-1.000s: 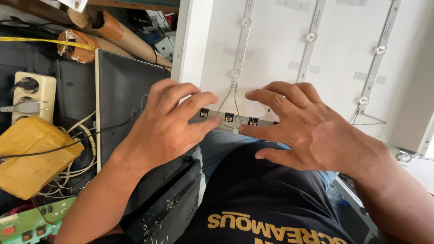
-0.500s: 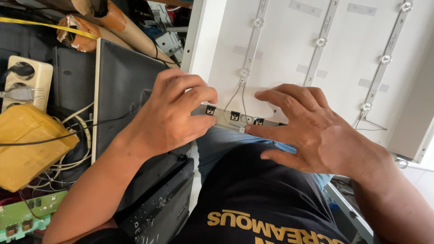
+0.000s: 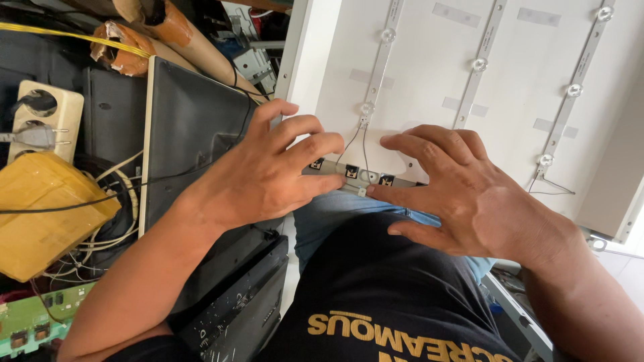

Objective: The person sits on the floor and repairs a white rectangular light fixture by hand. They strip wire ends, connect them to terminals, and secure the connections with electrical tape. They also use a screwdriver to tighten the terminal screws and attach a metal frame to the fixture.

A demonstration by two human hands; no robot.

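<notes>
A white backlight panel (image 3: 429,74) with three light strips (image 3: 477,64) leans against my lap. Along its lower edge runs a narrow grey connector strip (image 3: 355,175) with small black sockets and two thin wires (image 3: 355,137) leading up to the leftmost light strip. My left hand (image 3: 268,174) lies on the strip's left end, fingers spread over it. On the right end rests my right hand (image 3: 463,191), its fingertips pressing the strip and the panel. Neither hand clasps anything.
A dark flat screen housing (image 3: 191,127) stands left of the panel. Further left lie a beige power strip (image 3: 40,121), a yellow packet (image 3: 47,214), tangled white cables (image 3: 111,228) and a green circuit board (image 3: 30,325). Cardboard tubes (image 3: 168,30) lie at the back.
The view has shifted slightly, so the panel sits a bit higher and to the right. Both hands stay on the connector strip, with the left fingers spread a little wider.
</notes>
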